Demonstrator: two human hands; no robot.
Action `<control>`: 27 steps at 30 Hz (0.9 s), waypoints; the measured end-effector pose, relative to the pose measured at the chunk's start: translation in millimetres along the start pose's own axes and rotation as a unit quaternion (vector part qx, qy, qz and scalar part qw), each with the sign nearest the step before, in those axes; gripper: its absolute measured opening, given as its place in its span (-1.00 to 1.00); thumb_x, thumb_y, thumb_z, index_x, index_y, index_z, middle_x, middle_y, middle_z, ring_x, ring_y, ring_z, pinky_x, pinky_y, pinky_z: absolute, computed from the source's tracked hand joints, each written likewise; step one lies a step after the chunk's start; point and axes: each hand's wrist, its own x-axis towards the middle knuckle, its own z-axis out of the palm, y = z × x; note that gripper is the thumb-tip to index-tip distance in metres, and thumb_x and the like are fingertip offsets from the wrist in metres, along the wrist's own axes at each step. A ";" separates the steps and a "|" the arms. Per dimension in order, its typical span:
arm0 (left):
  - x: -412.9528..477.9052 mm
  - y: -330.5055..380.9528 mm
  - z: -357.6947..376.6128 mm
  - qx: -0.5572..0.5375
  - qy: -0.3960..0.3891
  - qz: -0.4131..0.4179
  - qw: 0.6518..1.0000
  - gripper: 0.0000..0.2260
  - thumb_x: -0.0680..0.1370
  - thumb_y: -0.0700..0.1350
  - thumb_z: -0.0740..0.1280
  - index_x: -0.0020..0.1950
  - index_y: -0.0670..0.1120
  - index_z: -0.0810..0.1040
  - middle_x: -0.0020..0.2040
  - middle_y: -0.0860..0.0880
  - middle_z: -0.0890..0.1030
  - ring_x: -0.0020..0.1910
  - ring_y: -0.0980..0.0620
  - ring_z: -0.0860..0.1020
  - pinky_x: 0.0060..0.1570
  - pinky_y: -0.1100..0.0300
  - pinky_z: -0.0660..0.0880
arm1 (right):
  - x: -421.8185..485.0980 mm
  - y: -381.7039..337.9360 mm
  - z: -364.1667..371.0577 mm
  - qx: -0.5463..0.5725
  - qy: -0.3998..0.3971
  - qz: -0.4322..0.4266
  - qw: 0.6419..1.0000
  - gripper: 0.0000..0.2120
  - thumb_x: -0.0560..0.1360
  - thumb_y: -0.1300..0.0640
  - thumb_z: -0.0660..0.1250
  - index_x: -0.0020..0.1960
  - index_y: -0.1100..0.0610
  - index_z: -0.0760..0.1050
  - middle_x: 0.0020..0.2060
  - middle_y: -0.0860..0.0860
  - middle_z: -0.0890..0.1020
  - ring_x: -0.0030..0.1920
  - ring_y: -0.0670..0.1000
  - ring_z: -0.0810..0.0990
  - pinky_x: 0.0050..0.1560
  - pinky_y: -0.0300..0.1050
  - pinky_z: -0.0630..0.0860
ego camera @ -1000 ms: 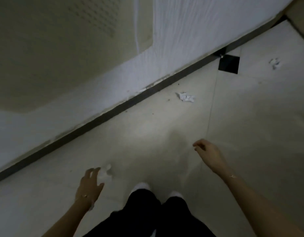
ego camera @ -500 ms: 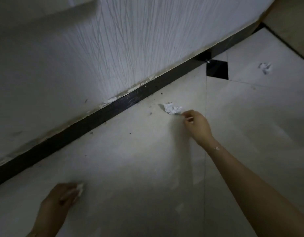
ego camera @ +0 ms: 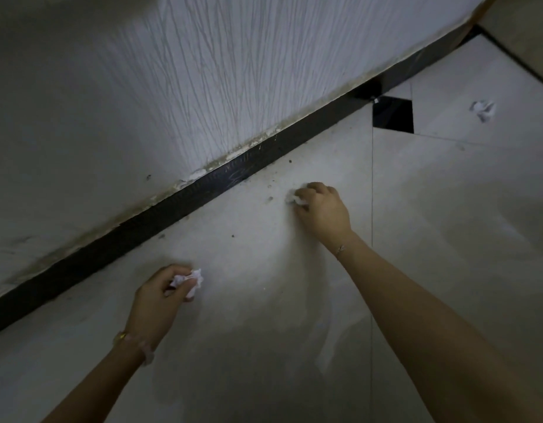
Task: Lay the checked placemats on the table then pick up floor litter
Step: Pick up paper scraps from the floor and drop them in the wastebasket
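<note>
The right hand point(ego camera: 320, 209) covered most of a white paper scrap point(ego camera: 294, 198). The left hand point(ego camera: 160, 296) hid part of its crumpled paper point(ego camera: 192, 280). Both forearms ran off the bottom edge.

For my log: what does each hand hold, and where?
Left hand: crumpled paper, pinched by the fingers. Right hand: closing on another paper scrap; hold point hidden.

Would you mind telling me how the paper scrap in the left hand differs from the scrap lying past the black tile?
The scrap in the left hand is pinched between the fingers of the left hand; the far scrap lies loose on the floor, untouched. The held one is near the middle of the view; the far one sits beyond the black tile, at the upper right. Both are crumpled white paper.
</note>
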 end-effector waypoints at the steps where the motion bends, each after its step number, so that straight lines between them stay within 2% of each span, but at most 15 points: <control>1: -0.6 -1.8 0.4 -0.002 0.001 -0.002 1.000 -0.89 0.51 -0.21 0.33 -0.01 -0.11 0.62 -0.12 0.01 0.67 -0.12 0.13 0.61 -0.24 0.47 0.53 | -3.1 -0.6 2.9 -0.001 0.013 -0.001 1.000 -0.72 0.55 0.11 0.23 0.21 0.17 0.55 0.23 0.14 0.53 0.22 0.21 0.45 0.07 0.04 0.50; 4: -0.7 -2.7 4.1 -0.006 0.002 -0.013 1.000 -0.89 0.52 -0.19 0.32 -0.01 -0.08 0.62 -0.08 0.03 0.66 -0.10 0.10 0.61 -0.18 0.33 0.55 | -12.6 1.4 9.8 0.001 0.022 -0.011 1.000 -0.78 0.51 0.23 0.28 0.10 0.24 0.59 0.12 0.16 0.58 0.10 0.19 0.52 -0.05 0.03 0.56; 7: 2.9 -0.4 9.2 -0.019 0.001 -0.022 1.000 -0.89 0.52 -0.22 0.32 -0.04 -0.05 0.62 -0.08 0.12 0.68 -0.10 0.14 0.62 -0.18 0.38 0.56 | -19.4 9.6 6.2 0.051 0.027 -0.008 0.998 -0.82 0.48 0.28 0.26 0.00 0.24 0.61 0.00 0.16 0.63 -0.01 0.17 0.58 -0.08 -0.03 0.54; 10: 3.0 9.0 11.2 -0.008 -0.012 -0.023 1.000 -0.88 0.52 -0.21 0.32 -0.02 -0.04 0.61 -0.05 0.19 0.65 -0.09 0.17 0.62 -0.20 0.39 0.57 | -29.1 14.9 -12.8 0.155 0.015 0.076 0.985 -0.81 0.54 0.23 0.20 -0.03 0.18 0.60 -0.03 0.10 0.64 -0.08 0.04 0.56 -0.16 -0.19 0.39; 13: -11.4 40.3 5.0 0.003 -0.028 -0.041 0.999 -0.91 0.52 -0.19 0.33 -0.03 -0.09 0.62 -0.13 0.04 0.67 -0.13 0.04 0.63 -0.24 0.36 0.58 | -51.9 20.0 -43.3 0.218 -0.016 0.185 0.958 -0.78 0.56 0.10 0.22 0.00 0.20 0.57 -0.07 0.15 0.67 -0.17 -0.01 0.50 -0.16 -0.14 0.41; 16: -37.6 96.7 -14.0 0.007 -0.054 -0.055 0.997 -0.92 0.51 -0.21 0.35 -0.08 -0.06 0.61 -0.10 0.04 0.65 -0.12 -0.06 0.62 -0.25 0.34 0.58 | -89.4 22.1 -94.5 0.237 -0.035 0.246 0.939 -0.78 0.56 0.11 0.24 0.07 0.20 0.58 -0.06 0.15 0.67 -0.16 0.02 0.52 -0.08 -0.06 0.49; 18: -58.5 145.0 -30.3 0.014 -0.079 -0.066 0.995 -0.90 0.51 -0.19 0.35 -0.03 -0.03 0.62 -0.13 -0.02 0.66 -0.08 -0.06 0.61 -0.24 0.37 0.57 | -112.7 19.2 -141.2 0.254 -0.041 0.284 0.924 -0.80 0.55 0.14 0.23 0.08 0.21 0.55 -0.08 0.16 0.66 -0.14 0.11 0.59 -0.08 0.01 0.53; 21: -94.7 232.0 -51.7 0.023 -0.093 -0.068 0.993 -0.83 0.51 -0.19 0.35 0.08 -0.08 0.60 -0.03 0.03 0.64 -0.04 0.04 0.59 -0.22 0.36 0.55 | -144.2 2.6 -228.4 0.326 -0.031 0.342 0.881 -0.84 0.56 0.06 0.23 -0.05 0.15 0.47 -0.26 0.05 0.62 -0.26 0.05 0.56 -0.18 -0.04 0.50; 23: -120.7 296.9 -65.3 0.014 -0.095 -0.061 0.994 -0.85 0.50 -0.21 0.36 0.06 -0.08 0.59 -0.04 0.03 0.63 -0.08 0.05 0.58 -0.24 0.39 0.55 | -164.5 -15.9 -294.5 0.359 -0.015 0.361 0.860 -0.84 0.55 0.05 0.25 -0.10 0.15 0.44 -0.32 -0.01 0.58 -0.30 0.02 0.52 -0.19 -0.06 0.48; 26: -165.3 391.1 -89.4 -0.011 -0.101 -0.068 0.992 -0.94 0.50 -0.16 0.37 -0.05 -0.12 0.60 -0.15 -0.03 0.63 -0.18 0.00 0.57 -0.08 0.12 0.52 | -202.7 -51.5 -396.1 0.389 0.006 0.364 0.846 -0.83 0.55 0.09 0.28 -0.12 0.20 0.46 -0.31 0.05 0.58 -0.31 0.02 0.52 -0.24 -0.12 0.46; 27: -181.3 423.2 -98.0 -0.023 -0.105 -0.066 0.992 -0.90 0.51 -0.14 0.36 -0.06 -0.17 0.59 -0.18 -0.06 0.62 -0.20 0.01 0.56 -0.05 0.07 0.50 | -216.4 -65.5 -431.0 0.398 0.014 0.361 0.843 -0.83 0.55 0.10 0.28 -0.13 0.20 0.47 -0.31 0.06 0.58 -0.31 0.00 0.53 -0.26 -0.15 0.47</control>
